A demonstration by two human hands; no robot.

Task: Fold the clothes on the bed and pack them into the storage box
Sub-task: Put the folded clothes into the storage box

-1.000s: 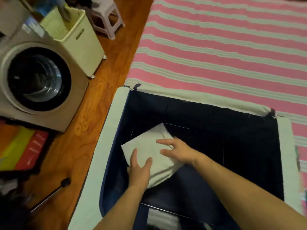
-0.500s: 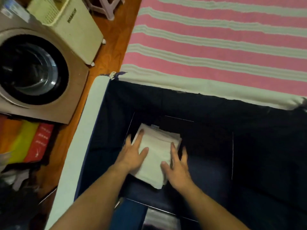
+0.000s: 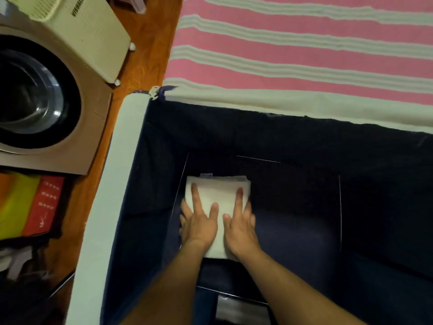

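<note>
A folded white cloth [image 3: 219, 191] lies flat on the bottom of the dark blue storage box [image 3: 121, 174], near its left wall. Both my arms reach down into the box. My left hand [image 3: 199, 221] presses on the cloth's left half with straight fingers. My right hand [image 3: 240, 222] presses on its right half, fingers also straight. The near end of the cloth is hidden under my palms and wrists. The box has a pale padded rim and stands against the bed with the pink and white striped sheet [image 3: 304, 50].
A front-loading washing machine [image 3: 39, 99] stands on the wooden floor left of the box. A cream laundry basket [image 3: 91, 36] sits behind it. Red and yellow items [image 3: 30, 205] lie on the floor at the left edge.
The cloth was laid down and squared up against the box's left side. Both hands shifted from holding it to pressing flat on top, side by side. The view moved closer.
</note>
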